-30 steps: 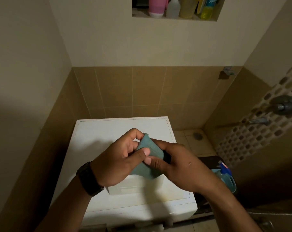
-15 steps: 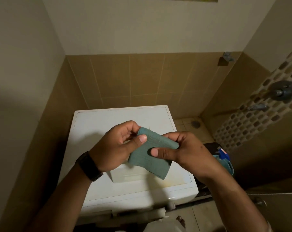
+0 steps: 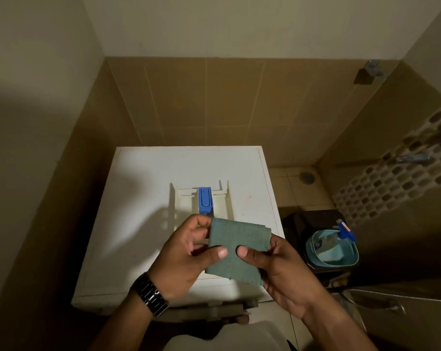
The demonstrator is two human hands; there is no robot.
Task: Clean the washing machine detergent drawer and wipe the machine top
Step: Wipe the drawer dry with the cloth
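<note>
1. The machine top (image 3: 143, 198) is lying bare beneath the hands, not yet being wiped.
2. The drawer (image 3: 201, 201), previously hidden, is now being exposed just beyond the hands.
3. The cloth (image 3: 237, 249), bunched a second ago, is being spread flat, pinched by the left hand (image 3: 186, 257) and right hand (image 3: 277, 269).
4. A tub (image 3: 333, 249) is standing right of the right hand, obstructing nothing.
</note>
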